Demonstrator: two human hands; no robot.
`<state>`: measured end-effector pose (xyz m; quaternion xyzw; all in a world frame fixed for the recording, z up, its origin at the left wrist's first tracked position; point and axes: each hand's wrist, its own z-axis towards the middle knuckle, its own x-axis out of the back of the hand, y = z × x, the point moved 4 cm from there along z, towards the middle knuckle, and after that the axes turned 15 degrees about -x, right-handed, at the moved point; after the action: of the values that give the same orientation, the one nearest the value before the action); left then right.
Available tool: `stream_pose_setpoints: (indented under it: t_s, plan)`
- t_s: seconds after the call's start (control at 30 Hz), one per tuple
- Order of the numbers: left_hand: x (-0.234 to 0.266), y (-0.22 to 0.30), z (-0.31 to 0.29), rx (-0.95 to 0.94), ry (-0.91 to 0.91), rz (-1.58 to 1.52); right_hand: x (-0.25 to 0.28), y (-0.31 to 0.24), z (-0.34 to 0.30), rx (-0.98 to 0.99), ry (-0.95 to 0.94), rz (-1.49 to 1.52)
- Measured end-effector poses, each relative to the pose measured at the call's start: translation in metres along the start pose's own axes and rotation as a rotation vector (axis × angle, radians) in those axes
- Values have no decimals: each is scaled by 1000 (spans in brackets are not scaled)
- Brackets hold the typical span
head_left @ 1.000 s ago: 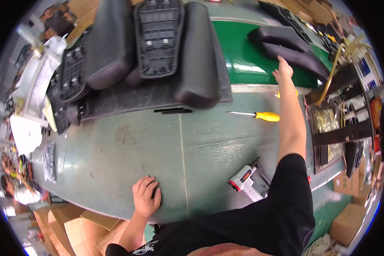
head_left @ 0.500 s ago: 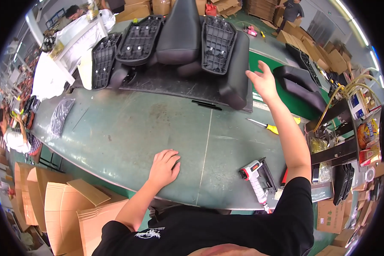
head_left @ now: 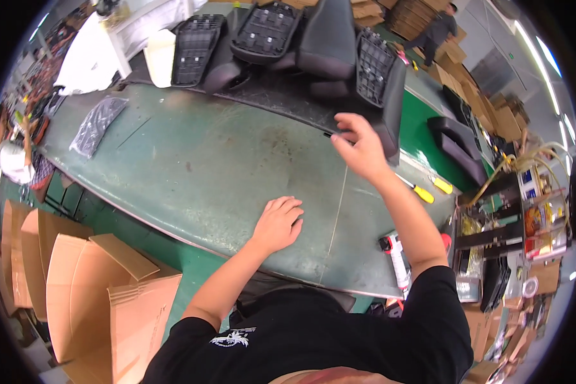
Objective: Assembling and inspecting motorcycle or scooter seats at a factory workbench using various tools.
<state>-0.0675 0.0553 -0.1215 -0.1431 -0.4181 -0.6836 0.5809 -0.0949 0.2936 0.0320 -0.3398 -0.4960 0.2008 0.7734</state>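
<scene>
My left hand (head_left: 278, 224) rests palm down on the green worktable (head_left: 237, 166), fingers stretched out, with nothing in it. My right hand (head_left: 363, 147) reaches over the far half of the table, thumb apart from its slightly bent fingers, holding nothing. Just beyond it a row of black padded seats (head_left: 326, 45) lies on a dark mat, some turned to show ribbed plastic undersides (head_left: 265, 32). A yellow-handled screwdriver (head_left: 422, 193) lies beside my right forearm. Nearer me is a nail gun (head_left: 398, 262), partly covered by that arm.
A plastic-wrapped dark piece (head_left: 98, 127) lies on the table's left side. Open cardboard boxes (head_left: 141, 313) stand below the near left edge. At the right are a dark rack (head_left: 493, 237) with hoses and another black seat (head_left: 457, 147). People are farther off on both sides.
My right hand has come back from the seats' right end, toward the middle and lower. My left hand stays flat on the table. The whole view has shifted and turned.
</scene>
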Motion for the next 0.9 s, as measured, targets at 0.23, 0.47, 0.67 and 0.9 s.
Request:
stream_pose_setpoints:
  t_s: [0.23,0.47,0.67,0.9]
  plan:
    - [-2,3,11,-9,-4,-19,-3,7,-118,140,-5,-231]
    - [-21,7,16,-77,-96,29,45,57,-191,-44,75,-211]
    - [-29,12,20,-44,-167,144,119,83,-221,-175,349,-75]
    - [-32,22,25,-46,-195,194,154,110,-243,-289,380,18]
